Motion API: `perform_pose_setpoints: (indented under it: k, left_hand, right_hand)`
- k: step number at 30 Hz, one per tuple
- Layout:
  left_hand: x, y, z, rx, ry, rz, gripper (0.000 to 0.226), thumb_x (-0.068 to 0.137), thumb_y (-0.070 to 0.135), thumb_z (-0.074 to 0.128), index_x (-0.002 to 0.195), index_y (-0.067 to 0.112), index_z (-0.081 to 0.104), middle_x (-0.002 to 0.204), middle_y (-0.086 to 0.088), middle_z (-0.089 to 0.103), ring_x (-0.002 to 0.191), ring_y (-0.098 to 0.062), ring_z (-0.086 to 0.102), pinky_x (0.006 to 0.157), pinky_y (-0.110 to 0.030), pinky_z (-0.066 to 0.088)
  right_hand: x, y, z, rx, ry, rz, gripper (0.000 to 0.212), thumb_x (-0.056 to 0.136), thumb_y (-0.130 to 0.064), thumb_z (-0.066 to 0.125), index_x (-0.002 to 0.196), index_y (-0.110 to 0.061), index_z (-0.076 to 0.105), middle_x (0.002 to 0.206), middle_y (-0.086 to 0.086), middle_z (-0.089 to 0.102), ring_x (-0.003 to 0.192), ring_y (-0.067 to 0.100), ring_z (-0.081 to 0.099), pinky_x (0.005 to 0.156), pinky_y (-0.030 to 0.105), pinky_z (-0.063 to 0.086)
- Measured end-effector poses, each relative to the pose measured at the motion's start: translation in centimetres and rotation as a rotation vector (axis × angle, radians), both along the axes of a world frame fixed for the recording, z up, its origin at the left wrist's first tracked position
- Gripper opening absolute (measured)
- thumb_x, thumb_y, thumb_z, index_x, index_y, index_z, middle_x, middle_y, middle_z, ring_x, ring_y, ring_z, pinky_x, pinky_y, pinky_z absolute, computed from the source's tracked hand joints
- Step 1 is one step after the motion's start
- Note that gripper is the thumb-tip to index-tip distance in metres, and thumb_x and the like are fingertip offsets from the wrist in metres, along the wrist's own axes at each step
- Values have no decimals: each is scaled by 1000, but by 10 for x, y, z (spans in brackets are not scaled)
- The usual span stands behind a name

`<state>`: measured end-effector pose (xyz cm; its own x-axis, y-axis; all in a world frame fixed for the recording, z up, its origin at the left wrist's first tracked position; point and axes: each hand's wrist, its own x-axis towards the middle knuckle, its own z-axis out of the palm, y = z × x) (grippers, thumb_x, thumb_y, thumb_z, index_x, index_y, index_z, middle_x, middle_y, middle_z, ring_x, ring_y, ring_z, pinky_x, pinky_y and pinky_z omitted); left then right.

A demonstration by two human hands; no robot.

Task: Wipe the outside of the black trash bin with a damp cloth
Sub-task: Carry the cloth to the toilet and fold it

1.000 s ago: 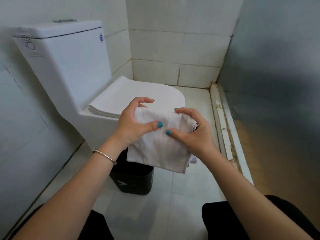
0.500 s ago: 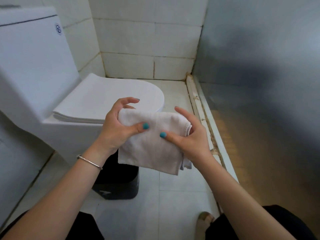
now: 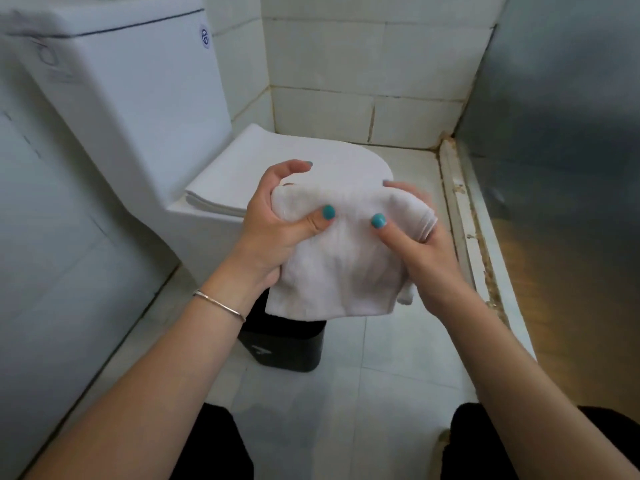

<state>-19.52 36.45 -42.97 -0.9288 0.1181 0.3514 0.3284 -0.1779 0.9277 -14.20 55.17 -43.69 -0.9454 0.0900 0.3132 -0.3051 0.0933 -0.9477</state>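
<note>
Since before, our left hand (image 3: 273, 230) and right hand (image 3: 420, 249) bunch the cloth (image 3: 332, 268) tighter, both grips clenched on it; it hides most of the bin (image 3: 287, 348).

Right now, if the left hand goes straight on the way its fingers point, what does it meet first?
Probably the right hand, gripping the same cloth. The left hand points across toward it, though depth is unclear.

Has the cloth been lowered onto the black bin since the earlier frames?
No. The cloth remains gripped by left hand and right hand, level with the toilet lid, above the black bin.
</note>
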Motion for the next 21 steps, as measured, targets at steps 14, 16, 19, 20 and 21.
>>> perform_pose_setpoints:
  k: [14,16,19,20,21]
  left_hand:
    - [17,-12,-1,50,-376,-97,67,55,12,88,115,20,59,103,-4,67,84,-15,66,69,-26,56]
    - [22,-13,0,48,-430,-104,62,56,10,85,113,18,60,102,-6,67,81,-16,67,69,-27,58]
    - [28,-13,4,61,-442,-85,58,60,7,83,112,17,59,103,-9,65,81,-18,66,72,-28,58]
    - [29,-13,7,66,-435,-74,58,59,8,83,111,18,60,103,-8,66,83,-19,66,74,-29,58]
    - [31,-13,11,65,-425,-61,59,58,8,84,111,19,60,103,-8,66,85,-20,66,77,-32,57]
  right_hand:
    - [39,-6,-16,465,437,-59,60,81,-17,73,136,-28,52,148,21,39,141,29,34,109,49,39]
    - [39,-7,-17,382,410,34,34,80,-10,72,114,-14,69,150,25,33,144,30,29,112,48,35]
    - [43,-6,-14,291,281,146,39,78,-7,72,113,-26,71,158,17,19,149,19,13,118,40,26]
    - [44,-4,-11,253,206,182,51,78,-9,72,122,-35,64,160,11,17,149,15,7,119,41,23]
    - [46,-2,-7,218,127,224,63,77,-13,73,130,-42,55,161,4,16,149,13,4,120,44,21]
